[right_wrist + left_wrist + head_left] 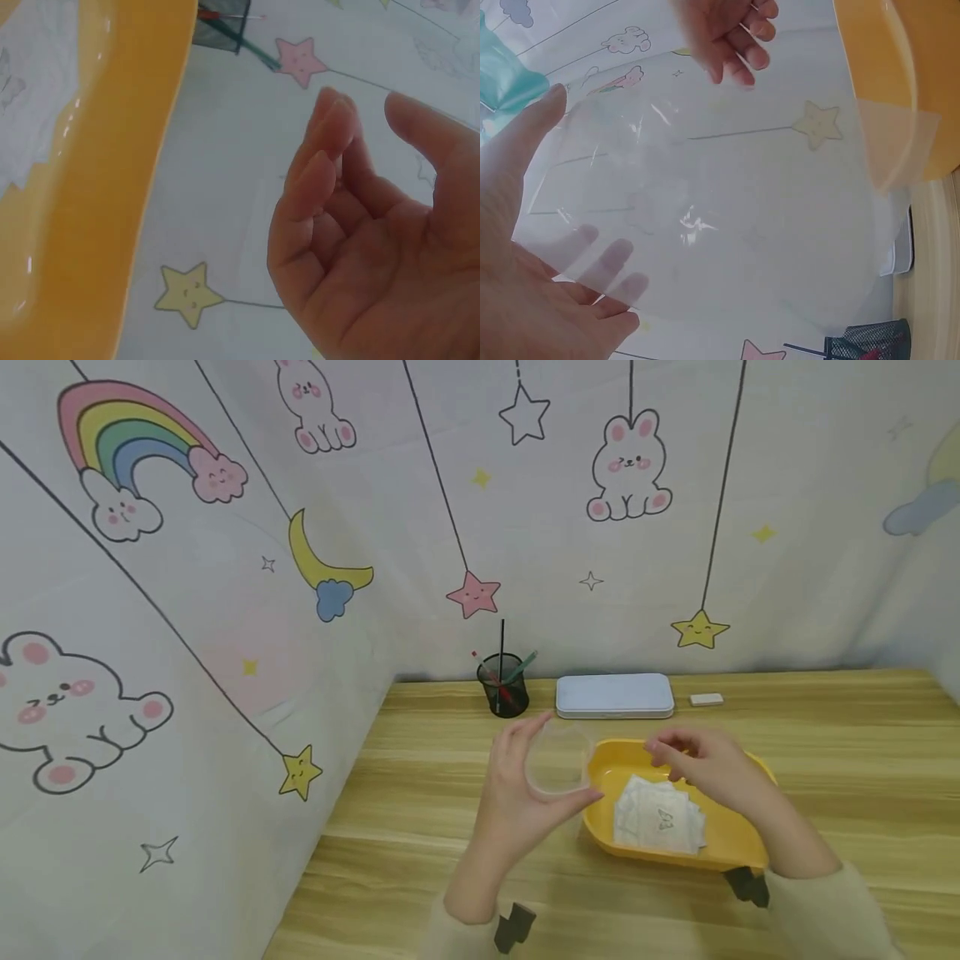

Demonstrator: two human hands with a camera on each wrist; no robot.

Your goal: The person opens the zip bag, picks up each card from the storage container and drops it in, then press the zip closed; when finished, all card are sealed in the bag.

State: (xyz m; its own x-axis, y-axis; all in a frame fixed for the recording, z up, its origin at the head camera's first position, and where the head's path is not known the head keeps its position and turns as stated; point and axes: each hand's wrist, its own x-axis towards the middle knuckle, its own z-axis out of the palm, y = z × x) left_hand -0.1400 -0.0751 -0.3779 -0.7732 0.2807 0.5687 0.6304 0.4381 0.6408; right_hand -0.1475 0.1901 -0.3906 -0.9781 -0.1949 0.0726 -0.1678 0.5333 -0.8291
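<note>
Clear plastic container [558, 760], see-through and thin-walled, sits lifted off the wooden table [825, 760] in the person's left hand [517, 793], just left of the yellow tray [738, 847] and about level with its near rim. Starting at the left, the thumb lies along one side of the container and the fingers curl round the other, so the hand is closed around it; the left wrist view shows the fingertips [615, 259] blurred through the wall. It looks very light and a little flexible, likely to buckle under a hard squeeze and smooth enough to slip, so a gentle hold across the wall or rim, as now, seems the sensible place to grip it. Moving right, the tray holds a heap of small white packets [660, 817]. Above it hovers the right hand [705, 768], fingers loosely bent with thumb and forefinger near one another; I see nothing in it, and the right wrist view shows it empty too. Behind, against the cartoon backdrop [225, 568], stand a black mesh pen holder [502, 685], a pale blue case [613, 696] and, farthest right, a white eraser [706, 699].
</note>
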